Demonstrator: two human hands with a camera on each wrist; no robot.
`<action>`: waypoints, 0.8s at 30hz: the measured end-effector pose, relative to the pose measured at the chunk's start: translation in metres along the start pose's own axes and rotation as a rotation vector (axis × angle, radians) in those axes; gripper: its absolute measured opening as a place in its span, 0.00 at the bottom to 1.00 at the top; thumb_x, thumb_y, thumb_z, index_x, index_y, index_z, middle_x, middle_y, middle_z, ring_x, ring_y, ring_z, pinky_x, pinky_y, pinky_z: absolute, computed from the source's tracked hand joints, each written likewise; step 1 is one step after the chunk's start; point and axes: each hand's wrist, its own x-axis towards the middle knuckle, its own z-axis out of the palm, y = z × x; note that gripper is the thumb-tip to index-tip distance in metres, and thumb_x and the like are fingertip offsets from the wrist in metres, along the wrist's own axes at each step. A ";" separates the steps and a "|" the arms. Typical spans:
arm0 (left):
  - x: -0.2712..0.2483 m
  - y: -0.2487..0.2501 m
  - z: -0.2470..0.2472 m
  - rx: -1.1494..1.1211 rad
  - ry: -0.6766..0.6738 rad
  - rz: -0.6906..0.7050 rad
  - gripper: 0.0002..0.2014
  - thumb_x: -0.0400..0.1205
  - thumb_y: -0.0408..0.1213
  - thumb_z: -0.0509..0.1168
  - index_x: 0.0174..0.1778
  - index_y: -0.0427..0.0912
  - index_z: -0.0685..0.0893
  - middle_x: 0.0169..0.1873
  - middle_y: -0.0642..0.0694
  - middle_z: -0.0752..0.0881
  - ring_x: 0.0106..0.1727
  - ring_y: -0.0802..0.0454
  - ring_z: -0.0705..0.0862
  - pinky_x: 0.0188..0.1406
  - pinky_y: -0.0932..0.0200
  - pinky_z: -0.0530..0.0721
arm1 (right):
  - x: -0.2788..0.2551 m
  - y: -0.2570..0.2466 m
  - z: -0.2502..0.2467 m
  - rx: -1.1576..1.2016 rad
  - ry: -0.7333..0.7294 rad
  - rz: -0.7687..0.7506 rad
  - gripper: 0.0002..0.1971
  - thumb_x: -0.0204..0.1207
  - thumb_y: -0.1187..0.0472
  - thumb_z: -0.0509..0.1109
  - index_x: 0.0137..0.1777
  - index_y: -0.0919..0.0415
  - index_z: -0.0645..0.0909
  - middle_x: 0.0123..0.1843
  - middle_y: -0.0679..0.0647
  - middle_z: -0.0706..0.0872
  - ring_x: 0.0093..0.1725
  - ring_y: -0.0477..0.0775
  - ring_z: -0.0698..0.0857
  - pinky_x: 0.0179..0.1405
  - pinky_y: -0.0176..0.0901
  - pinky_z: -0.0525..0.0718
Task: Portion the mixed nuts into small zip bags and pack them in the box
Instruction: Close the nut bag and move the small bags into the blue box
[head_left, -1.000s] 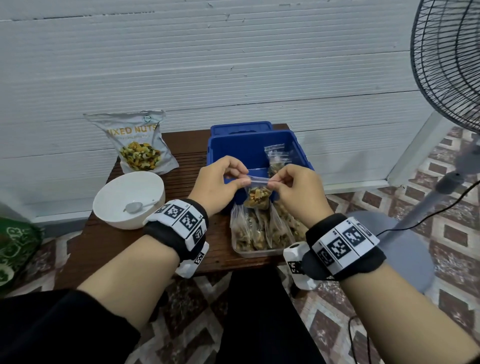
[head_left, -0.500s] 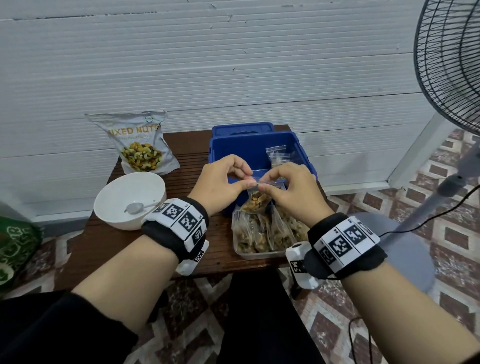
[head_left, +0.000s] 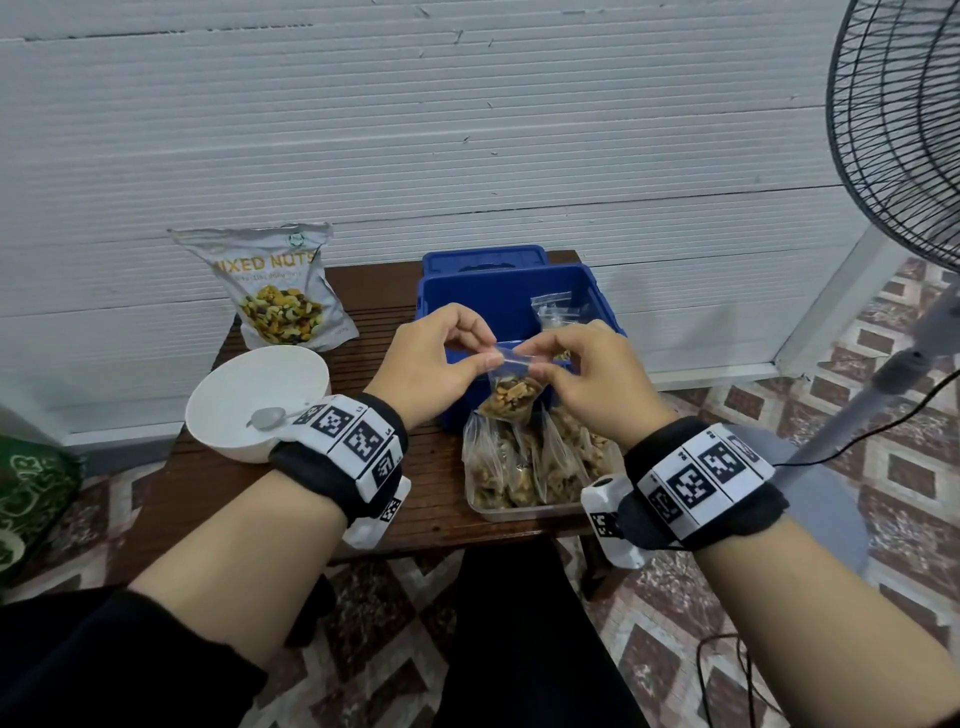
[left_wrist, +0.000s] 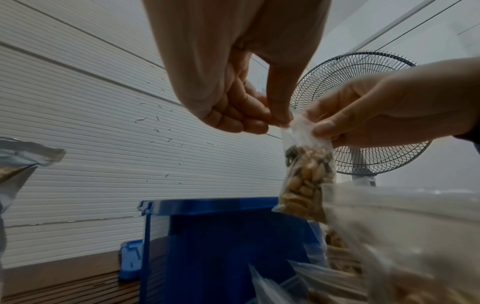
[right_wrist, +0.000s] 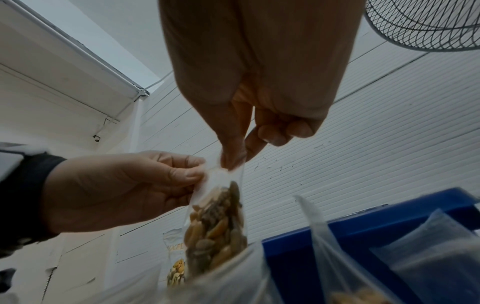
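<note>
Fingers of both hands pinch the top strip of a small zip bag filled with mixed nuts, which hangs in the air between them, above the near edge of the blue box and over a clear tray of already filled bags. The left hand grips the bag's upper left corner between thumb and forefinger, its other fingers curled under; the left wrist view shows that pinch at the very edge of the plastic. The right hand holds the upper right corner the same way, thumb and forefinger closed on the strip and the remaining fingers folded toward the palm, as the right wrist view shows from below. The nuts sit in the lower part of the bag, leaving its top clear. The blue box stands open on the brown wooden counter, with its lid just behind it against the wall, and a few zip bags leaning inside at its right. The clear tray lies directly in front of the box, at the counter's near edge. To the left sits a white bowl with a spoon lying in it, and behind the bowl a silver pouch printed MIXED NUTS leans upright against the white panelled wall. A standing fan rises at the right, over the patterned tile floor.
</note>
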 end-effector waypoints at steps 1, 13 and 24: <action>0.000 -0.001 -0.001 -0.002 0.004 -0.005 0.10 0.76 0.35 0.75 0.42 0.52 0.81 0.38 0.58 0.85 0.41 0.70 0.83 0.46 0.79 0.76 | 0.001 0.001 -0.001 0.020 -0.002 -0.001 0.12 0.75 0.65 0.72 0.50 0.45 0.85 0.40 0.33 0.83 0.48 0.46 0.77 0.56 0.50 0.75; -0.001 -0.001 0.001 -0.046 -0.054 0.033 0.09 0.78 0.31 0.72 0.46 0.47 0.79 0.40 0.55 0.85 0.42 0.69 0.83 0.49 0.77 0.76 | 0.000 -0.001 0.003 -0.110 0.028 -0.043 0.04 0.76 0.58 0.71 0.49 0.49 0.84 0.41 0.41 0.84 0.51 0.50 0.76 0.56 0.48 0.67; 0.007 -0.012 -0.007 -0.177 0.055 -0.066 0.08 0.77 0.41 0.74 0.48 0.52 0.83 0.44 0.55 0.88 0.49 0.61 0.86 0.54 0.63 0.82 | 0.032 -0.002 -0.021 -0.072 -0.003 -0.098 0.03 0.76 0.58 0.72 0.40 0.52 0.85 0.38 0.42 0.86 0.43 0.47 0.84 0.55 0.56 0.80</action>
